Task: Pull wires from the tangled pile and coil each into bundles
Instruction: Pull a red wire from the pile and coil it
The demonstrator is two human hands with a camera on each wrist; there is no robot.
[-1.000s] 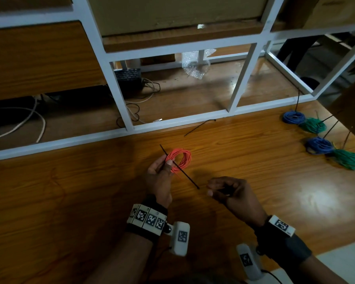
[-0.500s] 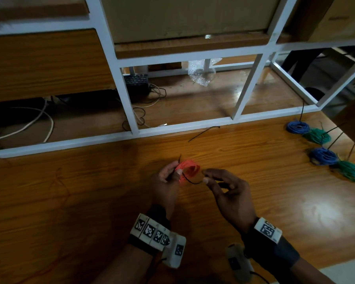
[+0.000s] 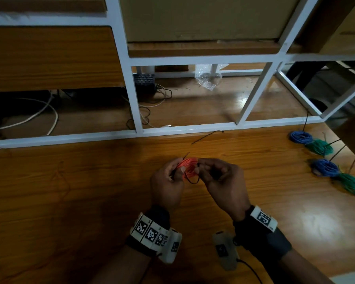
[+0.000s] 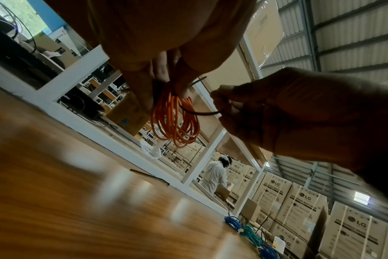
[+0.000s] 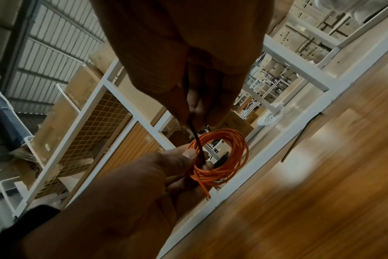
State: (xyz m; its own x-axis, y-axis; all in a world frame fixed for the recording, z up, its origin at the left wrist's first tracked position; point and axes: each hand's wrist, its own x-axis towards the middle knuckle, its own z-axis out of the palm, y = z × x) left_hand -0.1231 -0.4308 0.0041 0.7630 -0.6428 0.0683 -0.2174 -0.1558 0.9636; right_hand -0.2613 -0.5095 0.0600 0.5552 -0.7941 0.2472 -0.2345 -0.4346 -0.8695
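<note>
Hands meet above the wooden table (image 3: 90, 201): your left hand (image 3: 166, 187) pinches the orange wire coil (image 3: 188, 168), your right hand (image 3: 223, 181) pinches a black tie (image 4: 197, 112) looped round its strands. A second black tie (image 3: 207, 136) lies beyond your hands. Blue and green bundles (image 3: 324, 158) lie well right.
</note>
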